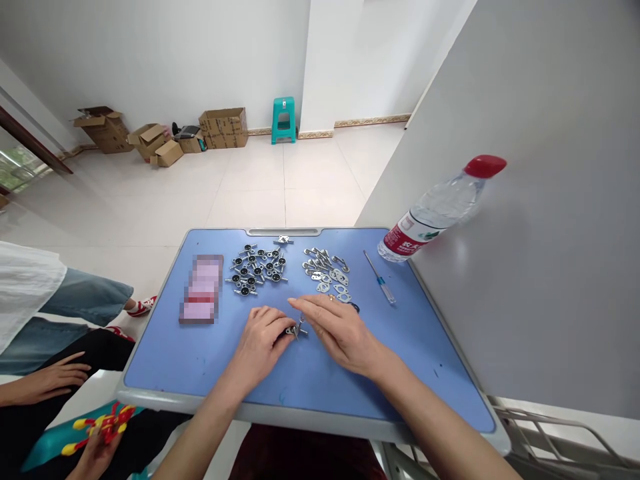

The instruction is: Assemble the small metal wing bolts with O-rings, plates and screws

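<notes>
My left hand [265,337] pinches a small metal fitting [296,330] with a black round part between thumb and fingers, just above the table. Beside it is my right hand [340,330], its fingers stretched out over the fitting and the thumb side close to it; whether it touches is unclear. Several similar fittings [257,270] with black round faces lie in a group beyond my left hand. Past my right hand are flat oval metal plates [342,291] and a heap of small bent metal pieces [320,260]. A dark round piece is partly hidden by my right hand.
On the blue table [200,367] lie a blurred-out pinkish rectangular item [203,290], a screwdriver [380,279] and one fitting [283,240]. A water bottle [430,217] stands by the grey panel [540,280]. People sit at left, one hand [97,453] holding a red-yellow toy.
</notes>
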`<state>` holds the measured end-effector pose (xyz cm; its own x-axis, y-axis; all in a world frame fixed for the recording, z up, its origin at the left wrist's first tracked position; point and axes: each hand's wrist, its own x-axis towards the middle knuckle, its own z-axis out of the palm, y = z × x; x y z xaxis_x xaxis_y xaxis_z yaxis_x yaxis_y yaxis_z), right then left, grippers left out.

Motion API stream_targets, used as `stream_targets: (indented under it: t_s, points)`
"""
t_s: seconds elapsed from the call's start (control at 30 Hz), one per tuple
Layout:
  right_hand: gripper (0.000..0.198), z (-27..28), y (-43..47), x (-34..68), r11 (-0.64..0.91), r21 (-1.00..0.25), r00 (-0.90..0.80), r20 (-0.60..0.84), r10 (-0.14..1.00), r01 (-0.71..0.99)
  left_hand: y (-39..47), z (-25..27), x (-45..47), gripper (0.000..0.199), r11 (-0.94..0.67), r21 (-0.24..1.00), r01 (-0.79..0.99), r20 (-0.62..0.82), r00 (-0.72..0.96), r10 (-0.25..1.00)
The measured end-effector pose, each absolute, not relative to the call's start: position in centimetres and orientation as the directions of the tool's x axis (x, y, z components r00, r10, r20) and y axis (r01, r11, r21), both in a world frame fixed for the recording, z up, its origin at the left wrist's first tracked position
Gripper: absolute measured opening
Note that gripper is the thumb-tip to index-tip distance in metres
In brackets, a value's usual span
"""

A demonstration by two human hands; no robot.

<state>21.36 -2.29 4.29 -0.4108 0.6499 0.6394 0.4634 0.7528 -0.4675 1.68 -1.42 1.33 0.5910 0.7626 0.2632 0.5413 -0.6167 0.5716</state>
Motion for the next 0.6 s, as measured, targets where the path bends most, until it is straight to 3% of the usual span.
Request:
stream_targets:
  t_s: [0.27, 0.4, 0.6]
  points:
    - [0.036, 3.84, -2.02, 21.52, 0.716, -0.455, -0.336, 0.663, 0.669, 0.53, -1.34, 1.13, 1.66, 0.013, -0.619, 0.557, 0.554, 0.262, 0.591, 0.763]
    - [0.046, 3.98, -2.1, 21.55, 0.745, -0.508, -0.399, 0.633, 0.663, 0.432, -1.42, 1.2, 1.7, 0.012, -0.616, 0.566, 0.548, 0.263, 0.588, 0.765]
    - [0.032, 3.49, -1.93, 21.35, 0.719, -0.462, -0.324, 0.672, 0.666, 0.52, -1.61, 1.25, 1.7, 0.014, -0.609, 0.561, 0.561, 0.255, 0.582, 0.772]
